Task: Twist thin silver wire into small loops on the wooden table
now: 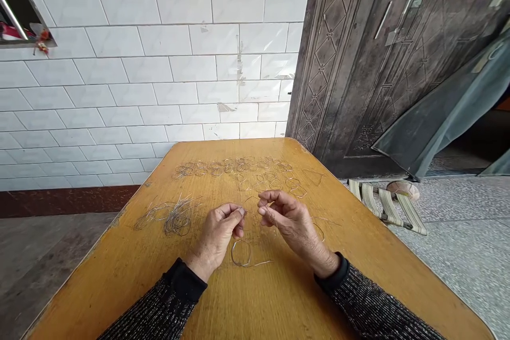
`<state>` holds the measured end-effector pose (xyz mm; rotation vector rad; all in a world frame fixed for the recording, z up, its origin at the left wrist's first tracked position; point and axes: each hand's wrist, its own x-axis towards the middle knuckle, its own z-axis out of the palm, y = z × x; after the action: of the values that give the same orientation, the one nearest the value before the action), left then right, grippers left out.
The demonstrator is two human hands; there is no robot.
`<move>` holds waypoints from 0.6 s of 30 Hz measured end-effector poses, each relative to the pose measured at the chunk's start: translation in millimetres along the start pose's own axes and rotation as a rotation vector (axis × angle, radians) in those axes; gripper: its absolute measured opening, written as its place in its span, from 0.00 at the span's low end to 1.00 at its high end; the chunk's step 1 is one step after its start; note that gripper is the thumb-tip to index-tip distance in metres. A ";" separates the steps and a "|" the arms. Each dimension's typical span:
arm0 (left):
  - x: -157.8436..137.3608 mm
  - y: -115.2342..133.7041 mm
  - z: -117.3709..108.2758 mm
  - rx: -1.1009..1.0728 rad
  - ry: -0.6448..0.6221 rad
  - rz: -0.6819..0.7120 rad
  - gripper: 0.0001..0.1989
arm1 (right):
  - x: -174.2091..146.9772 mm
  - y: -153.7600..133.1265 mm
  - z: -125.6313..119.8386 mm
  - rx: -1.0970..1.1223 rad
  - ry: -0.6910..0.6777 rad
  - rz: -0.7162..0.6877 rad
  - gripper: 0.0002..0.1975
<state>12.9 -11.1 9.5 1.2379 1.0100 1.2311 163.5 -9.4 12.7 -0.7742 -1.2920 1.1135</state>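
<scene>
Over the middle of the wooden table (pixel 159 287), my left hand (pixel 219 234) is closed, thumb and index finger pinching a thin wire (pixel 252 213). My right hand (pixel 289 226) is closed just to the right, thumb and fingers curled at the same wire; its exact grip is hard to make out. Below and between the hands lies a wire loop (pixel 241 253) with a loose tail pointing right. Left of my left hand sits a tangled bundle of wires (pixel 177 218). Beyond the hands, rows of bent wire loops (pixel 229 166) lie across the table.
A white tiled wall (pixel 179 53) stands behind the table, with a dark carved door (pixel 358 64) at the right. On the floor to the right is a striped strap-woven seat (pixel 386 204). More wire (pixel 319 228) lies right of my right hand.
</scene>
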 end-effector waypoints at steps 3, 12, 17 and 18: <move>-1.6 -1.6 -0.4 -0.005 -0.062 -0.011 0.11 | -1.5 -4.1 -0.4 -0.069 -0.003 -0.036 0.11; 0.0 -1.4 -4.0 0.043 -0.120 -0.025 0.10 | 0.1 -7.9 -5.6 -0.108 -0.019 -0.070 0.14; -0.8 4.8 -4.8 0.126 -0.155 -0.002 0.10 | 0.7 -4.2 -8.2 -0.010 -0.069 -0.017 0.14; -1.1 5.8 -4.7 0.145 -0.167 0.006 0.10 | 1.0 -3.4 -8.9 0.015 -0.078 -0.009 0.14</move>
<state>7.5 -12.1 14.6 1.4323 0.9865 1.0543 172.7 -8.4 14.8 -0.7194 -1.3496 1.1541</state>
